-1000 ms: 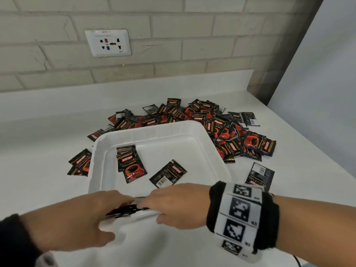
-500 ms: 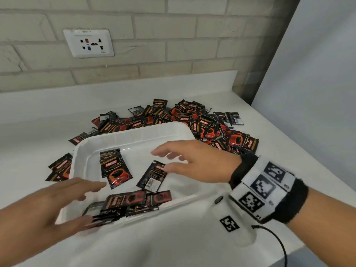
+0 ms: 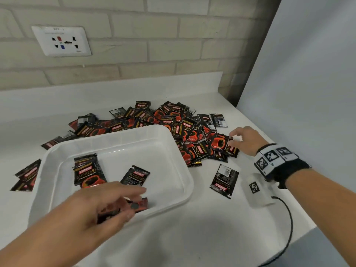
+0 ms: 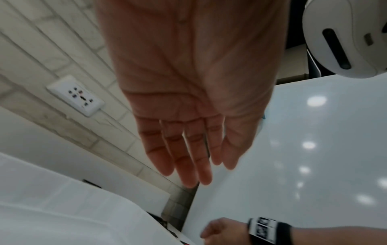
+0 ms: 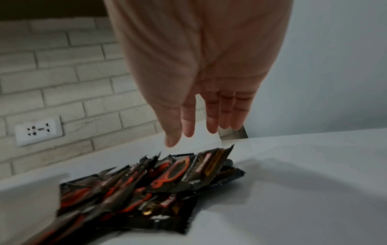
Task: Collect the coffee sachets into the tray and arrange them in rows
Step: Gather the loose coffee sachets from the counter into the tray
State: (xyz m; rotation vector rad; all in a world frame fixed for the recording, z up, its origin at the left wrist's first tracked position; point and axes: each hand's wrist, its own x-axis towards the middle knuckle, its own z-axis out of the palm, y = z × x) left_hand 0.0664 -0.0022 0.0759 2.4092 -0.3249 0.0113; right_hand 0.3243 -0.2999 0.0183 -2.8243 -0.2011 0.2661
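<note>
Find most of the coffee sachets (image 3: 173, 122) outside the tray (image 3: 189, 182): heaped loosely against its far and right sides, with a few more (image 3: 27, 176) off its left side and one lone sachet (image 3: 224, 180) lying back-up just to its right. Count only a handful inside the tray: a small stack (image 3: 86, 172), a single tilted sachet (image 3: 135, 175) and a bunch (image 3: 139, 205) against the near wall, none in clear rows yet.

See the left hand (image 3: 100, 205) low over that bunch at the tray's near wall, fingers straight and close together, gripping nothing. See the right hand (image 3: 244, 140) at the heap's edge on the tray's right, fingers extended and slightly spread, nothing held; cannot tell whether the fingertips touch the top sachet.

Expect light, thin, flat packets of glossy black-and-red foil with crimped, saw-toothed ends: slick face on face, so likely to slide and fan apart when stacked. Pinch a sachet by an edge or a crimped end, or sweep several together under flat fingers. Square a bunch by tapping its edges against the tray wall.

Note the tray itself: white, smooth plastic, rectangular with rounded corners and a rolled rim, probably light enough to skate on the glossy white counter (image 3: 192, 237).
</note>
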